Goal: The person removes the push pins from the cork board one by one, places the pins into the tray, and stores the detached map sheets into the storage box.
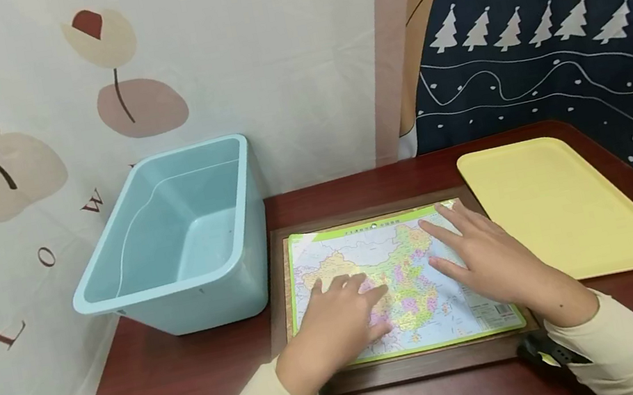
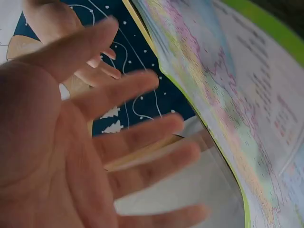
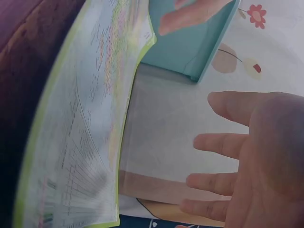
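Note:
A printed map (image 1: 395,282) with a green border lies on a brown wooden-looking board (image 1: 422,366) in the head view. Over the map's left half is my left hand (image 1: 338,317), palm down with fingers spread. On the other side, my right hand (image 1: 485,252) reaches over the upper right part, its fingers fanned out. Both wrist views show straight, parted fingers and a gap between the palms and the map (image 2: 223,104). Nothing is held by either hand. The map's upper left corner (image 3: 147,35) bends up slightly in the right wrist view.
A light blue plastic tub (image 1: 180,288) stands left of the board. To the right, a yellow tray (image 1: 565,203) lies flat on the dark red table (image 1: 366,189). Printed cloth (image 1: 295,74) hangs behind. A black watch (image 1: 550,350) is at my right wrist.

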Demonstrator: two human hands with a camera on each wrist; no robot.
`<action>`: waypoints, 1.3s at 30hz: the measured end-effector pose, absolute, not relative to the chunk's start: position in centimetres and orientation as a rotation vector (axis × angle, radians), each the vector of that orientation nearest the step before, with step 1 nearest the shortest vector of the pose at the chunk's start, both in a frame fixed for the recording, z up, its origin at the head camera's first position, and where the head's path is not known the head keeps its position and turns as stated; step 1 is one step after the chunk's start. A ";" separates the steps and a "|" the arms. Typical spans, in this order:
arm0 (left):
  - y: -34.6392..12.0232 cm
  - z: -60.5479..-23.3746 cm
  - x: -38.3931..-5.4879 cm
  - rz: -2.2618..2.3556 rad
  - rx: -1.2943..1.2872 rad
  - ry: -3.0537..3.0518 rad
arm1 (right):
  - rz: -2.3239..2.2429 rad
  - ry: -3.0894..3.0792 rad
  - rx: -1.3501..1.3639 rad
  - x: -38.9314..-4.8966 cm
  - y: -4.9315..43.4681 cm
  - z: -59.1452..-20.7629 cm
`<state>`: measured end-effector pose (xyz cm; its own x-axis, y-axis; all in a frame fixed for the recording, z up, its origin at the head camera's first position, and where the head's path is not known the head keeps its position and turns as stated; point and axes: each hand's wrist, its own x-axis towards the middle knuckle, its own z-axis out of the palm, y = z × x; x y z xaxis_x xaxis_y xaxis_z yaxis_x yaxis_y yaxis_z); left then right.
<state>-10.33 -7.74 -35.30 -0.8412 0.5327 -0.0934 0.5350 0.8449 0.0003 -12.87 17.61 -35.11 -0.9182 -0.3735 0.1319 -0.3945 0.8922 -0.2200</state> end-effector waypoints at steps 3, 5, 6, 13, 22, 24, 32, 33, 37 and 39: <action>-7.6 -35.4 -10.0 -0.005 0.919 2.859 | 0.377 -2.956 0.629 -12.9 17.5 -35.3; -7.5 -35.5 -9.7 0.008 0.956 2.841 | 0.379 -2.948 0.642 -12.9 17.5 -35.5; -7.5 -35.5 -9.6 0.006 0.974 2.839 | 0.379 -2.945 0.643 -12.9 17.4 -35.5; -7.1 -35.7 -8.9 -0.067 1.061 2.845 | 0.369 -2.939 0.657 -12.7 17.4 -35.7; -6.9 -35.7 -8.4 -0.139 1.088 2.810 | 0.447 -2.942 0.682 -12.6 17.0 -35.5; -6.9 -35.9 -8.4 -0.151 1.101 2.815 | 0.515 -2.940 0.688 -12.7 17.0 -35.4; -6.8 -36.1 -8.5 -0.137 1.131 2.821 | 0.655 -2.857 0.651 -13.4 15.9 -35.2; -6.8 -36.1 -8.5 -0.133 1.131 2.818 | 0.664 -2.849 0.646 -13.6 15.8 -35.2; -6.8 -36.1 -8.5 -0.119 1.129 2.806 | 0.689 -2.825 0.635 -14.3 15.2 -34.9; -6.7 -36.0 -8.5 -0.108 1.130 2.807 | 0.703 -2.816 0.625 -14.7 15.0 -34.8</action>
